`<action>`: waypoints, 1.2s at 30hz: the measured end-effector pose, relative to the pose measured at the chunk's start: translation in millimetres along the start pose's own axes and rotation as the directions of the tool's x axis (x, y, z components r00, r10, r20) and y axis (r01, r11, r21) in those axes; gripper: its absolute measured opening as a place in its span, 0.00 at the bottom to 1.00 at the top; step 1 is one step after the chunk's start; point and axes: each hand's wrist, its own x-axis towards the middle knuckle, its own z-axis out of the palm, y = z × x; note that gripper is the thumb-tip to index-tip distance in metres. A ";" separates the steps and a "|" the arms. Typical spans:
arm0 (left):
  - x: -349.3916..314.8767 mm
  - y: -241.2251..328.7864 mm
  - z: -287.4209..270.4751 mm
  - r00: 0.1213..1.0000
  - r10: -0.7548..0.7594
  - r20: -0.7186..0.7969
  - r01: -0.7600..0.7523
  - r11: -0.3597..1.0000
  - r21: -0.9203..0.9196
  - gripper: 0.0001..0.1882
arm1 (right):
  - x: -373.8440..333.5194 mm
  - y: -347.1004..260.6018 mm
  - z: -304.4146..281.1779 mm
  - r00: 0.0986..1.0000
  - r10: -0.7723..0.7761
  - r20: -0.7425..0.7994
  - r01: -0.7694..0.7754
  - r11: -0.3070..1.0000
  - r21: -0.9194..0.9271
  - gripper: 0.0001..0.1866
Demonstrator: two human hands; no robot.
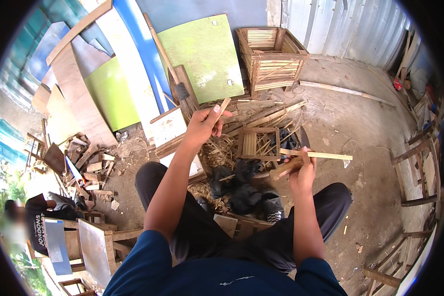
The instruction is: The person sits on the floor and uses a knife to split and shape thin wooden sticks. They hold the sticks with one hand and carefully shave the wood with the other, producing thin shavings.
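Observation:
Raised in front of me to the left, my left hand (205, 126) pinches a short piece of wood strip (223, 107) between thumb and fingers. Lower and to the right, my right hand (302, 176) is closed round the wooden handle of a knife (284, 168), whose dark blade (304, 137) points away from me. The same hand also grips a longer pale wood strip (330, 156), which lies crosswise and sticks out to the right. Between the hands, on the floor, is a small slatted wooden crate (250, 143) with an open frame.
Shavings and loose strips (217, 150) litter the floor ahead, beside dark bundles (244, 197). Farther off stand a slatted wooden crate (276, 69), a broom (182, 93) and a green board (202, 59). Wood scraps (91, 167) are heaped at left; wooden frames (421, 172) line the right.

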 end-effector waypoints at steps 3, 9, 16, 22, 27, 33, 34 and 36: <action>-3.2 4.3 -8.0 1.000 0.004 0.017 -0.003 0.999 -0.037 0.30 | 19.3 7.7 -28.9 0.996 0.046 -0.082 -0.053 0.995 -0.083 0.08; -11.2 13.9 -17.3 0.997 0.068 -0.032 -0.061 0.979 0.193 0.21 | 63.7 67.9 -120.9 0.970 0.080 -0.229 -0.190 0.839 -0.510 0.07; -28.0 19.6 -27.5 0.964 0.221 -0.150 -0.157 0.923 0.352 0.13 | 82.0 111.9 -224.9 0.901 0.195 -0.389 -0.434 0.443 -0.784 0.09; -58.5 42.5 -91.2 0.336 0.656 -0.676 -0.559 0.716 0.417 0.18 | 95.6 134.0 -197.5 0.967 0.194 -0.166 -0.245 0.522 -0.817 0.12; -74.3 39.7 -131.3 0.314 0.141 -0.939 -0.770 0.617 -0.165 0.20 | 102.6 155.0 -158.6 0.989 -0.079 0.124 0.138 0.220 -0.966 0.17; -71.1 4.1 -138.7 0.456 -0.093 -0.885 -0.702 0.573 -0.422 0.22 | 105.8 164.7 -103.3 0.965 0.058 0.257 0.238 0.234 -0.943 0.41; -71.6 -0.7 -139.5 0.463 -0.099 -0.881 -0.701 0.567 -0.433 0.22 | 104.8 165.1 -94.2 0.944 0.035 0.329 0.311 0.245 -0.918 0.44; -73.9 -7.7 -141.7 0.487 -0.085 -0.869 -0.709 0.543 -0.451 0.22 | 103.7 167.2 -80.3 0.904 0.032 0.427 0.412 0.208 -0.887 0.53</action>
